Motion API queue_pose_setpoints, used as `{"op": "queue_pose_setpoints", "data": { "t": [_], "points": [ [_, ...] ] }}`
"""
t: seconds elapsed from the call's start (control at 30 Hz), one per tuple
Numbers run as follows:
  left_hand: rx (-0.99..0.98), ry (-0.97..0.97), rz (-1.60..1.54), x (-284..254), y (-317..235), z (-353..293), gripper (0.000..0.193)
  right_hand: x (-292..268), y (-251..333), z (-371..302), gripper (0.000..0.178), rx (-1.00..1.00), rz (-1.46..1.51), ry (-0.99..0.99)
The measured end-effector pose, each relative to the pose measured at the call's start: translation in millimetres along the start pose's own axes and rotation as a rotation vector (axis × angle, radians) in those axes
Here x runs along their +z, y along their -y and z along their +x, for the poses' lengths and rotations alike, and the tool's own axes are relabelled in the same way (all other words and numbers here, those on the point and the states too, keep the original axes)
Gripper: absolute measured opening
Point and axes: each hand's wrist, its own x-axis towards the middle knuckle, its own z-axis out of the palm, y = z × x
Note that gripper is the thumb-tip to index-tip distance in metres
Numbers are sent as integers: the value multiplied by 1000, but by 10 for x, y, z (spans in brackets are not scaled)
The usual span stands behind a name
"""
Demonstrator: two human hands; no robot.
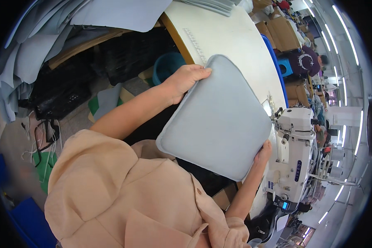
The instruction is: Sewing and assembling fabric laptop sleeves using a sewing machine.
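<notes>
A flat, light grey-blue fabric cushion cover (pixel 217 120) with rounded corners and a stitched rim is held up in front of me, tilted. My left hand (pixel 190 78) pinches its upper left edge, thumb on the face and fingers behind. At the lower right edge my right hand (pixel 263 153) grips it, most of the fingers hidden behind the panel. Just beyond the right hand stands a white sewing machine (pixel 291 153) on the white worktable (pixel 231 35). The cover hides part of the table edge.
Stacks of grey fabric pieces (pixel 115 14) lie at the upper left, above black crates (pixel 62 89). A teal bucket (pixel 169 66) stands under the table. Cardboard boxes (pixel 283 33) and a person in a dark top (pixel 305 62) are beyond the table.
</notes>
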Motion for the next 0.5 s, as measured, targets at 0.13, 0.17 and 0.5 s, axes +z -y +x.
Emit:
{"op": "queue_pose_setpoints", "data": {
  "t": [0.13, 0.17, 0.5],
  "points": [
    [-43, -14, -47, -16, -42, -1, 20, 25, 22, -41, 12, 10, 28, -9],
    [-61, -9, -95, -15, -61, -13, 14, 32, 22, -45, 13, 3, 22, -2],
    [236, -118, 295, -21, -225, 168, 11, 301, 93, -134, 14, 16, -41, -81]
  ]
}}
